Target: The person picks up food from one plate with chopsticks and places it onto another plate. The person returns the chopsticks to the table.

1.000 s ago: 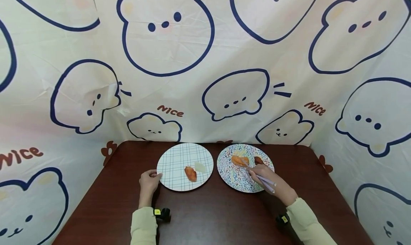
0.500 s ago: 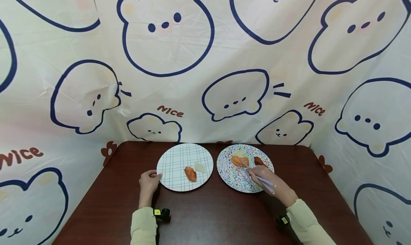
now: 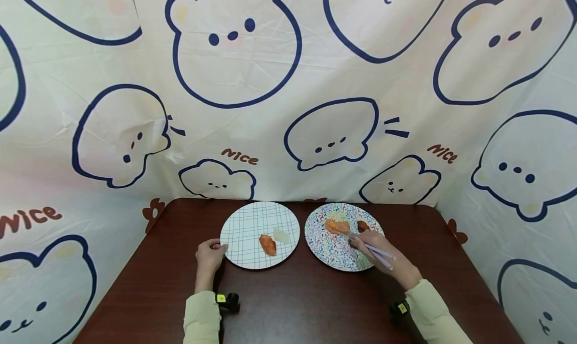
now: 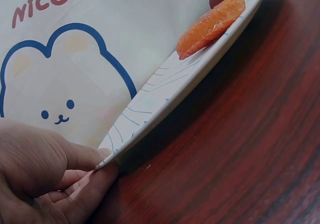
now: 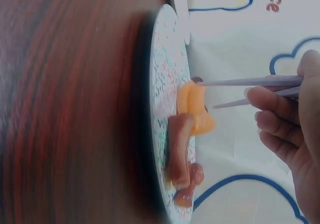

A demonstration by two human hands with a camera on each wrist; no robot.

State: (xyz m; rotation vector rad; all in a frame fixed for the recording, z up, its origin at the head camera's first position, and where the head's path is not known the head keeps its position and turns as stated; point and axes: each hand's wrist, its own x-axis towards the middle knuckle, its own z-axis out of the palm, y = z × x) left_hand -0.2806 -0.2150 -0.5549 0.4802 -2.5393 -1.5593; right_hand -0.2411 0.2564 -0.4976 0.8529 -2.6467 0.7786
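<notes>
At the left, my left hand (image 3: 209, 256) pinches the near-left rim of a white plate with blue grid lines (image 3: 243, 224). On that plate lie an orange-red food piece (image 3: 268, 245) and a flat pale-green piece (image 3: 281, 235). My right hand (image 3: 378, 241) holds a pair of pale purple chopsticks (image 5: 225, 83) over a multicolour speckled plate (image 3: 331, 251). Their tips stand apart beside a bright orange food piece (image 5: 202, 121); whether one touches it I cannot tell. A brown, sausage-like piece (image 5: 179, 149) and a reddish-brown, drumstick-like piece (image 5: 195, 176) share this plate.
Both plates stand side by side at the far part of a dark brown wooden table (image 3: 293, 304). A pale cloth with bear drawings (image 3: 234, 78) hangs behind and around the table. Black camera mounts sit on both wrists.
My right hand and the chopsticks have shifted slightly right, drawing the tips back from over the orange piece. My left hand and the grid plate have stayed put.
</notes>
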